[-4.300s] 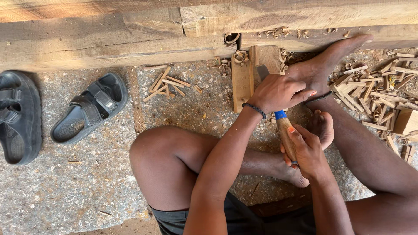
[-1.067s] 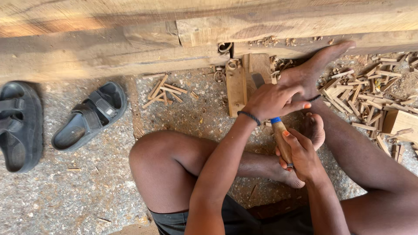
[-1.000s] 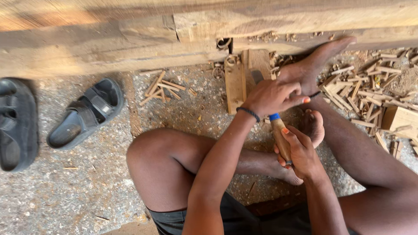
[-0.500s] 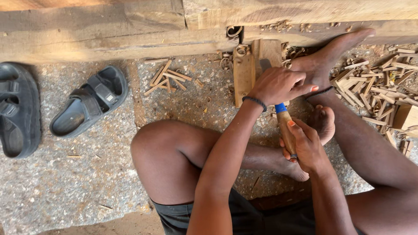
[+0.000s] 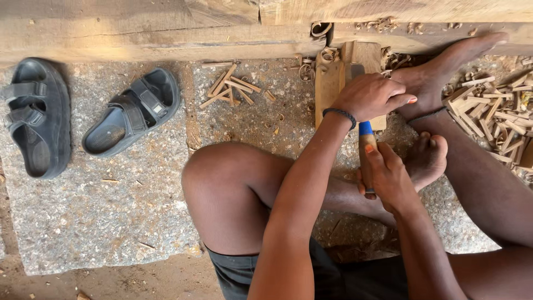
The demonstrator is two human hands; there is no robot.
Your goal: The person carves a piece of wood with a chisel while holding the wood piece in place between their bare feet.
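My left hand (image 5: 373, 95) closed over the chisel (image 5: 366, 145) on the wooden block (image 5: 328, 83), right hand (image 5: 388, 175) gripping its handle; a slip could probably gash my bare foot (image 5: 427, 158).

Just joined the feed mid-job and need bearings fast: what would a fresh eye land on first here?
First, the two hands at centre right: the left hand presses down over a small wooden block while the right hand grips a wooden tool handle with a blue band. Next, the pair of black sandals on the stone floor at left, and the heap of wood chips at far right.
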